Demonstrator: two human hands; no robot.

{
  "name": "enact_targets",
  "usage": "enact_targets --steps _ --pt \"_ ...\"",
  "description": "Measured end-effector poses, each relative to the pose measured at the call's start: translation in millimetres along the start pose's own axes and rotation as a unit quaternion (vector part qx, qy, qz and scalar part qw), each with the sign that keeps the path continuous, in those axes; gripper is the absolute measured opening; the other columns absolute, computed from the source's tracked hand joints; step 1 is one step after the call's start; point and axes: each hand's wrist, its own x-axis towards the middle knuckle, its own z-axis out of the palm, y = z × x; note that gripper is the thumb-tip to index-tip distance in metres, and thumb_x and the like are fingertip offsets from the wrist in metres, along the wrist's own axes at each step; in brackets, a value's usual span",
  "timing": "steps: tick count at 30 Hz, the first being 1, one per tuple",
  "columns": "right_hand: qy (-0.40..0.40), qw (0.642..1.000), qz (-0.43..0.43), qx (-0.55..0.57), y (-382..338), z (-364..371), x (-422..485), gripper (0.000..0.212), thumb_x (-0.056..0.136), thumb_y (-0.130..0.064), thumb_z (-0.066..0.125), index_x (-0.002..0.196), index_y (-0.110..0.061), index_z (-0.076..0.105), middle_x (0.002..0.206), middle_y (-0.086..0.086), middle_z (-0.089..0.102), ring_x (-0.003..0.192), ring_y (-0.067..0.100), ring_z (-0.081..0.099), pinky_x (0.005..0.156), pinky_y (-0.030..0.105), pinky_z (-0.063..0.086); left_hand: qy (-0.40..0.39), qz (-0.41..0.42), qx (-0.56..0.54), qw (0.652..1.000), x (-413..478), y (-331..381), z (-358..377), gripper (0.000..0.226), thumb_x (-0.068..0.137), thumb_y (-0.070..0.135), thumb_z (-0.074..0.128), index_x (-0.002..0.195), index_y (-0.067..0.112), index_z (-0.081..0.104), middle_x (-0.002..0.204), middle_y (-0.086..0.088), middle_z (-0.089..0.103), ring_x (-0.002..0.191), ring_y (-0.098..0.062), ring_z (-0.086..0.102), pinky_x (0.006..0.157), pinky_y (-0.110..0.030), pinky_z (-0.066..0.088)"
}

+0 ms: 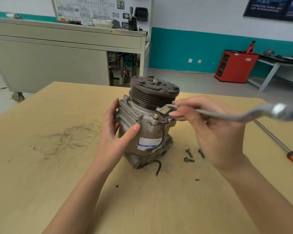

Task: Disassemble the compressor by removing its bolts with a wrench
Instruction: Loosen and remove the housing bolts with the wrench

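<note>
The grey metal compressor stands upright on the wooden table, its dark ribbed pulley on top. My left hand holds the compressor's left side, thumb across the body. My right hand grips a silver ring wrench by its shaft; its near end hangs just above the housing flange, close to a raised bolt. The wrench's far end is blurred. Three loose bolts lie on the table to the compressor's right.
A screwdriver with an orange and black handle lies at the table's right edge. A black wire trails from the compressor's base. Scuff marks cover the table's left part. A grey workbench and a red cabinet stand behind.
</note>
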Motion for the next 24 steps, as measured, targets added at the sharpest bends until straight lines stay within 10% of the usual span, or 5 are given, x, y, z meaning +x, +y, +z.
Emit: enact_targets --steps 7,11,15,18,24 --pt "-0.029 0.959 -0.183 -0.214 -9.8 13.7 -16.7 0.033 0.091 -0.022 0.057 0.08 0.006 0.071 0.083 0.014 0.071 0.067 0.026 0.069 0.05 0.031 0.055 -0.004 0.007 0.006 1.0 0.0 2.4 0.7 0.09 0.067 0.053 0.067 0.147 0.039 0.029 0.148 0.019 0.038 0.132 0.004 0.042 0.114 -0.033 0.036" --pt "0.006 0.991 0.052 0.119 14.3 6.5 -19.9 0.02 0.093 -0.011 0.053 0.084 -0.005 0.07 0.093 0.008 0.072 0.084 0.023 0.071 0.071 0.033 0.057 -0.002 0.004 0.001 1.0 0.5 -0.9 0.6 0.089 0.066 0.056 0.067 0.146 0.043 0.03 0.147 0.023 0.038 0.13 0.007 0.041 0.107 -0.018 0.038" --pt "-0.004 0.764 0.393 0.512 46.9 1.5 -4.4 0.031 0.089 -0.016 0.047 0.076 -0.01 0.074 0.094 0.012 0.073 0.076 0.017 0.072 0.064 0.02 0.056 -0.001 0.003 0.001 1.0 1.3 -1.3 0.6 0.087 0.066 0.056 0.067 0.144 0.046 0.031 0.145 0.027 0.038 0.129 0.009 0.042 0.105 -0.013 0.037" --pt "0.018 0.693 0.432 0.578 61.0 8.1 -2.4 0.037 0.085 -0.024 0.045 0.073 -0.007 0.075 0.089 0.014 0.073 0.069 0.013 0.071 0.056 0.016 0.055 -0.003 0.004 -0.004 1.0 0.8 -0.8 0.3 0.086 0.067 0.054 0.068 0.144 0.046 0.031 0.145 0.025 0.039 0.13 0.007 0.042 0.112 -0.03 0.036" --pt "0.086 0.913 0.262 0.301 41.3 -8.6 4.6 0.036 0.093 -0.035 0.049 0.082 -0.011 0.072 0.082 0.009 0.074 0.076 0.023 0.072 0.064 0.023 0.057 -0.001 0.001 -0.004 1.0 1.0 -1.8 0.3 0.081 0.067 0.054 0.07 0.14 0.051 0.033 0.144 0.027 0.04 0.129 0.006 0.044 0.113 -0.038 0.038"
